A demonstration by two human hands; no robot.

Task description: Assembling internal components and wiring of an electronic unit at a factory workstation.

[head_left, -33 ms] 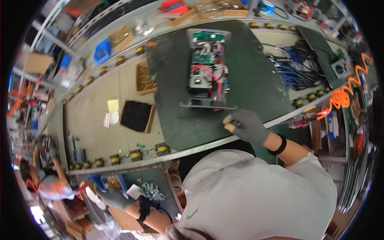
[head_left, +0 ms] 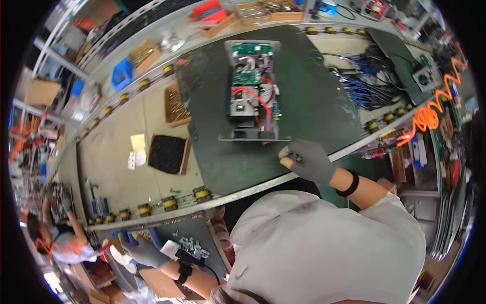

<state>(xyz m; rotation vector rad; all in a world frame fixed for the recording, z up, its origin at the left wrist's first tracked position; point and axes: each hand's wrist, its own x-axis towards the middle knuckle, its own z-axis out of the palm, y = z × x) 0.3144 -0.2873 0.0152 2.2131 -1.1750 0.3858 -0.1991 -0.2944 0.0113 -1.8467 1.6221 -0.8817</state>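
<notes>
My left hand (head_left: 144,251), in a grey glove, reaches over the blue bin (head_left: 155,236) of small brass parts below the bench's left side. Its fingers are spread and hide part of the bin; nothing shows in them. My right hand (head_left: 310,161), gloved with bare thumb and fingertip, is at the bench's front edge. Thumb and forefinger are curled together; whatever they may hold is too small to make out. Just beyond lies an open metal chassis (head_left: 237,122) with green circuit boards (head_left: 247,77) and a red cable (head_left: 263,101), on a dark green mat (head_left: 314,96).
Left of the mat are a box of brass screws (head_left: 177,107) and a box with black contents (head_left: 167,154). Blue cables (head_left: 367,83) lie at the right, near a coiled orange hose (head_left: 425,117). Silver metal parts (head_left: 192,248) lie beside my left wrist. Another person (head_left: 61,235) works at far left.
The whole bench has shifted slightly left in view. My left hand now covers more of the blue bin. My right hand keeps its curled pose near the front edge.
</notes>
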